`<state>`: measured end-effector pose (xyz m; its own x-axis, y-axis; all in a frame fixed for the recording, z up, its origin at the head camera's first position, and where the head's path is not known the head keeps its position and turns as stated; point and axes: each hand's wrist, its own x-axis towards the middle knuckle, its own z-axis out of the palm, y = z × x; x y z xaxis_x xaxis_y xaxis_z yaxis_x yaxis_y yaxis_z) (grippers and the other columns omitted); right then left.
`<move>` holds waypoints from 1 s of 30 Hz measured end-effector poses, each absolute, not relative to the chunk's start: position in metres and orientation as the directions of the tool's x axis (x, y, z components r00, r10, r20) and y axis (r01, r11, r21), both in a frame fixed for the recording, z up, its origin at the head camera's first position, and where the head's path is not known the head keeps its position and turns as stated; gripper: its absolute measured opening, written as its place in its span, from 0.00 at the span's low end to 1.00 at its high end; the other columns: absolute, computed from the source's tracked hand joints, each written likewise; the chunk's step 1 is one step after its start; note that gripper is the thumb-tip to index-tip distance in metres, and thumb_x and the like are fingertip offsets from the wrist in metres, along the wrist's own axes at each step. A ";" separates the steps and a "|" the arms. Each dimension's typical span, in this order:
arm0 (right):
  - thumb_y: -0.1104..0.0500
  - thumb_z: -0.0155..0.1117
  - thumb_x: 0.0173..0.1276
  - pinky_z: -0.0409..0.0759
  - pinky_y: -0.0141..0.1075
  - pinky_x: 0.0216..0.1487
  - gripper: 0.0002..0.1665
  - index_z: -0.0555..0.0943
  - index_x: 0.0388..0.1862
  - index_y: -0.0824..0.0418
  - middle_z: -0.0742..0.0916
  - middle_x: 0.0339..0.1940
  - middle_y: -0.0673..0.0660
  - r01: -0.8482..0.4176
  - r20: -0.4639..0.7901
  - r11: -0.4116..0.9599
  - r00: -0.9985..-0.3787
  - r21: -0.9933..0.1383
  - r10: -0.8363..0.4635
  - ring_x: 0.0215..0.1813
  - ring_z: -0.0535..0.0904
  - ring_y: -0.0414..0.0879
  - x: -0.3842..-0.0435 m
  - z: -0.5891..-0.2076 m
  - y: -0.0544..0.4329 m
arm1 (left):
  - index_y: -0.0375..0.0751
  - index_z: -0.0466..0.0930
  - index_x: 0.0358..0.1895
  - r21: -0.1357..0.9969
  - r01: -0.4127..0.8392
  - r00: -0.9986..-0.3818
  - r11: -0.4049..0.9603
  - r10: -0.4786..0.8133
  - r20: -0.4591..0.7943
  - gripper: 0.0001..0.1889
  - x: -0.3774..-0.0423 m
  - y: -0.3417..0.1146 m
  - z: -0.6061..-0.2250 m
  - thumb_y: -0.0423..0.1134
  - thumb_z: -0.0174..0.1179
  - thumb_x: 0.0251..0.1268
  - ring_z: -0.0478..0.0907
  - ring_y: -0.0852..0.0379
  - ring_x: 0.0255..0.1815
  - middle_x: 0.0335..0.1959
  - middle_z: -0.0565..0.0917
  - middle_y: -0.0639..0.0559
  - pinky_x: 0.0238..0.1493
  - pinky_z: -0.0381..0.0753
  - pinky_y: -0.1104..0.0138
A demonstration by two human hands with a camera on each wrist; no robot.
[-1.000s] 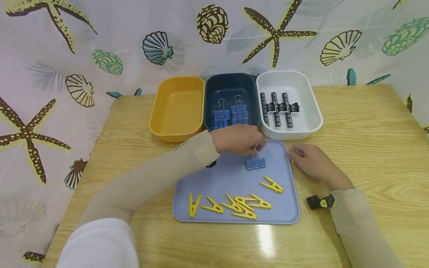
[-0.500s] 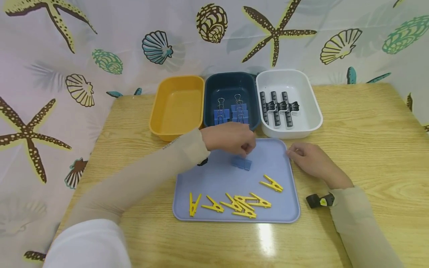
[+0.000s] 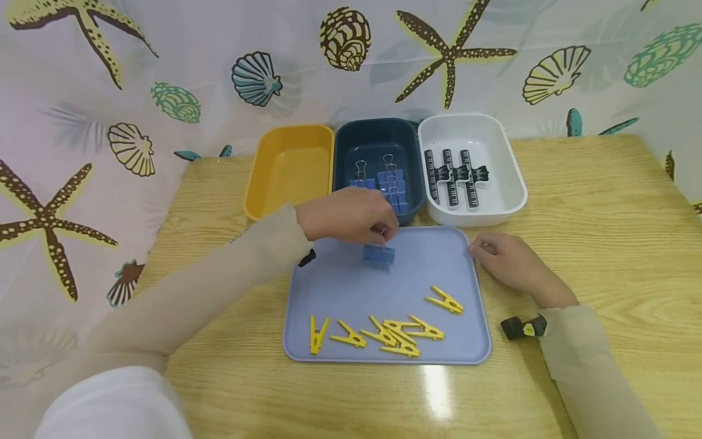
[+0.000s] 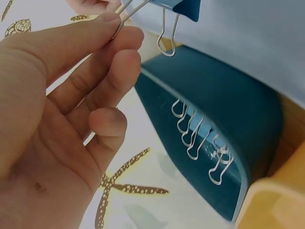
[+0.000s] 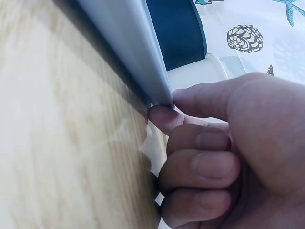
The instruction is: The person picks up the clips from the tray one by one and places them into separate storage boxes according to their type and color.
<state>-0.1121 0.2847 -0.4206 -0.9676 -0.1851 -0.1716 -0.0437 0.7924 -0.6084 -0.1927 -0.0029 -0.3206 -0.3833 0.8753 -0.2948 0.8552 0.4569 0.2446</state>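
Note:
By one wire handle, the thumb and forefinger of my left hand (image 3: 348, 213) pinch a blue binder clip (image 3: 378, 253). It hangs over the back of the pale blue tray (image 3: 340, 286), just in front of a dark teal bin (image 3: 378, 139). In the left wrist view the binder clip (image 4: 187, 8) shows its other handle dangling free. Several more blue binder clips (image 3: 392, 188) lie in that bin, partly behind the hand. My right hand (image 3: 510, 265) grips the tray's right edge between thumb and forefinger, the other fingers curled in the right wrist view.
Several yellow clothespins (image 3: 445, 300) lie along the tray's front and right. Left of the teal bin stands a yellow-orange bin (image 3: 290, 177); right of it, a white bin (image 3: 510, 198) holds 3 black-and-white clips (image 3: 452, 183). A patterned cloth (image 3: 192, 49) hangs behind the table.
My left hand has moved left and slightly back with the binder clip, which has come up off the tray. The right hand stays at the tray edge.

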 end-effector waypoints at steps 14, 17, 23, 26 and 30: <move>0.52 0.53 0.74 0.71 0.37 0.41 0.16 0.83 0.35 0.59 0.87 0.34 0.57 -0.044 -0.167 0.798 -0.969 -0.601 -0.180 0.37 0.76 0.48 -0.112 -0.422 0.286 | 0.48 0.86 0.40 0.175 0.871 -0.420 0.459 0.881 -0.219 0.06 -0.200 -0.014 -0.298 0.43 0.62 0.65 0.78 0.58 0.36 0.34 0.85 0.57 0.44 0.79 0.70; 0.52 0.53 0.74 0.71 0.38 0.41 0.15 0.83 0.35 0.59 0.87 0.35 0.57 -0.045 -0.165 0.799 -0.970 -0.600 -0.179 0.38 0.76 0.49 -0.112 -0.422 0.286 | 0.48 0.86 0.41 0.158 0.875 -0.426 0.458 0.882 -0.200 0.06 -0.203 -0.015 -0.294 0.42 0.62 0.65 0.78 0.58 0.36 0.35 0.86 0.56 0.43 0.79 0.70; 0.52 0.53 0.74 0.71 0.37 0.40 0.16 0.83 0.35 0.59 0.86 0.34 0.57 -0.046 -0.166 0.795 -0.969 -0.605 -0.183 0.36 0.76 0.48 -0.112 -0.422 0.286 | 0.47 0.86 0.40 0.168 0.869 -0.438 0.466 0.881 -0.179 0.06 -0.208 -0.017 -0.286 0.40 0.62 0.64 0.79 0.57 0.36 0.36 0.86 0.55 0.43 0.80 0.69; 0.52 0.53 0.74 0.71 0.37 0.38 0.16 0.83 0.35 0.59 0.86 0.33 0.57 -0.052 -0.163 0.795 -0.969 -0.605 -0.188 0.35 0.75 0.46 -0.112 -0.422 0.286 | 0.46 0.86 0.39 0.166 0.869 -0.441 0.467 0.881 -0.171 0.05 -0.212 -0.018 -0.283 0.40 0.62 0.65 0.79 0.57 0.35 0.35 0.86 0.54 0.42 0.80 0.69; 0.52 0.53 0.74 0.71 0.36 0.38 0.16 0.83 0.35 0.59 0.86 0.32 0.56 -0.057 -0.161 0.799 -0.969 -0.599 -0.190 0.33 0.75 0.45 -0.113 -0.423 0.286 | 0.45 0.86 0.37 0.160 0.877 -0.433 0.454 0.889 -0.147 0.05 -0.218 -0.019 -0.281 0.39 0.61 0.66 0.79 0.57 0.33 0.33 0.86 0.54 0.40 0.80 0.69</move>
<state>-0.1125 0.2857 -0.4227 -0.9686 -0.1895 -0.1609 -0.0568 0.7987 -0.5991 -0.2178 -0.0192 -0.2809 -0.4333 0.8892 -0.1471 0.8767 0.4537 0.1597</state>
